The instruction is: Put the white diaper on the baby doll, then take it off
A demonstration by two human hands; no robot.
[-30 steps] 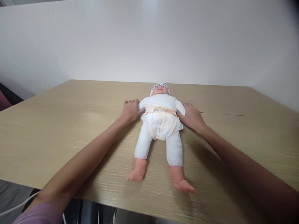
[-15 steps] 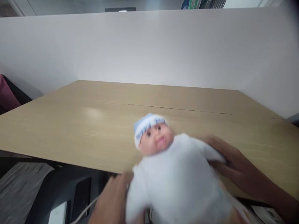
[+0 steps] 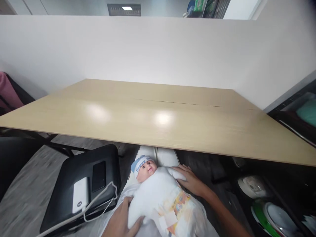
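A baby doll (image 3: 158, 189) in a white top lies face up on my lap, its head toward the table. Blue and white is the cap (image 3: 142, 165) on its head, printed with lettering. Around its lower body is a diaper (image 3: 181, 207) with an orange and yellow print. My left hand (image 3: 124, 215) grips the doll's arm and side at the left, thumb and fingers around the white cloth. On the other side, my right hand (image 3: 189, 179) holds the doll's other arm, fingers curled over it.
A light wooden table (image 3: 138, 120) spans the view before my knees. At left, a black stool (image 3: 64, 184) bears a white power bank (image 3: 80, 196) with a cable and a dark phone (image 3: 99, 176). Several dishes, one a green-rimmed bowl (image 3: 261, 215), sit low at right.
The doll has come down and back from in front of the table's edge onto my lap, both hands still holding it. The view has tilted lower, showing more of the stool and floor.
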